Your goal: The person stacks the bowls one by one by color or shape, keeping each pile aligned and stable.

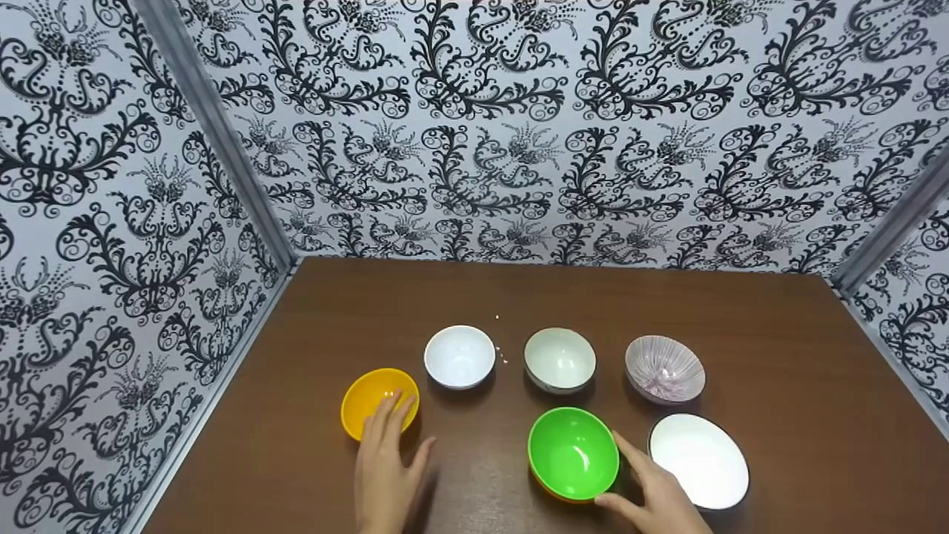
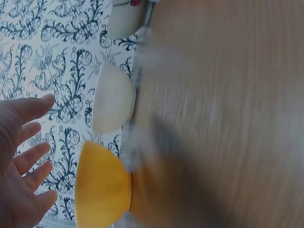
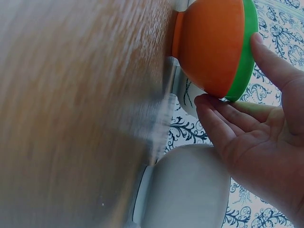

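Note:
My left hand (image 1: pixel 387 460) hovers over the near right side of a yellow bowl (image 1: pixel 363 397), fingers spread and relaxed. In the left wrist view this hand (image 2: pixel 23 161) is apart from the yellow bowl (image 2: pixel 102 187) and holds nothing. A green bowl (image 1: pixel 571 452) sits nested in an orange bowl (image 3: pixel 211 45), both upright. My right hand (image 1: pixel 649 486) rests against their right side, with the thumb and fingers spread apart. In the right wrist view its thumb touches the green rim (image 3: pixel 247 61), and the fingertips are beside the orange wall.
A white bowl (image 1: pixel 460 357), a pale green bowl (image 1: pixel 560 361) and a striped bowl (image 1: pixel 665 369) stand in a row behind. A white oval dish (image 1: pixel 699 461) lies right beside my right hand. Small white specks dot the brown table (image 1: pixel 474 475). Patterned walls (image 1: pixel 519 148) surround it.

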Tool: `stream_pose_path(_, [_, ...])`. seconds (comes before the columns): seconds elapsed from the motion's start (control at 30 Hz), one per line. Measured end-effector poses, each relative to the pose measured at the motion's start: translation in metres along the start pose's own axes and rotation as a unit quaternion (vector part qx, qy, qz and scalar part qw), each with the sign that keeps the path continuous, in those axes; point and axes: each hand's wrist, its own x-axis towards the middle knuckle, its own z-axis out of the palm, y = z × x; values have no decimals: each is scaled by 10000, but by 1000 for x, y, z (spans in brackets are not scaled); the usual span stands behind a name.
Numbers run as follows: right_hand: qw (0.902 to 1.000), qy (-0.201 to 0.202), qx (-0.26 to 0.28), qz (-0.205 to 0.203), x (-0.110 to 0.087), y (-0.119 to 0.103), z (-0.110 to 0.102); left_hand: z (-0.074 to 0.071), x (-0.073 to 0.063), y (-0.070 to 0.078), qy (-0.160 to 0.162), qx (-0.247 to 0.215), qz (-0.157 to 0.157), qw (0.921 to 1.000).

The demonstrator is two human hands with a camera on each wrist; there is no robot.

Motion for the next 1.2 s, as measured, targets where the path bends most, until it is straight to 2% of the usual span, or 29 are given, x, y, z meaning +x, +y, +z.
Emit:
stream_pose_path(0.1, [9999, -101, 41, 99, 0, -1, -1, -3, 2, -8, -55, 62, -150, 9999])
stream_pose_path(0.23, [9995, -212, 85, 215, 0, -2, -2, -7, 5, -18, -299, 203, -434, 9984])
stream_pose_path(0.5, [9999, 31, -41, 88, -1, -3, 0, -12, 11, -31, -503, 501, -813, 9942])
stream_pose_path(0.6, [9999, -18, 16, 127, -1, -3, -1, -12, 13, -35, -618, 564, -980, 9917])
stream_pose_path(0.73, [9991, -210, 156, 321, 0, -5, -3, -12, 14, -38, -804, 544, -1211, 9879])
stream_pose_path(0.83, [9987, -274, 186, 385, 1, -5, -3, -10, 14, -42, -788, 457, -1295, 9874])
stream_pose_path(1.0, [9991, -272, 158, 281, 0, -3, -3, -7, 13, -47, -742, 370, -1375, 9870])
stream_pose_path(1.2, [9995, -183, 107, 230, -1, -2, -1, -5, 16, -48, -993, 190, -1709, 9801])
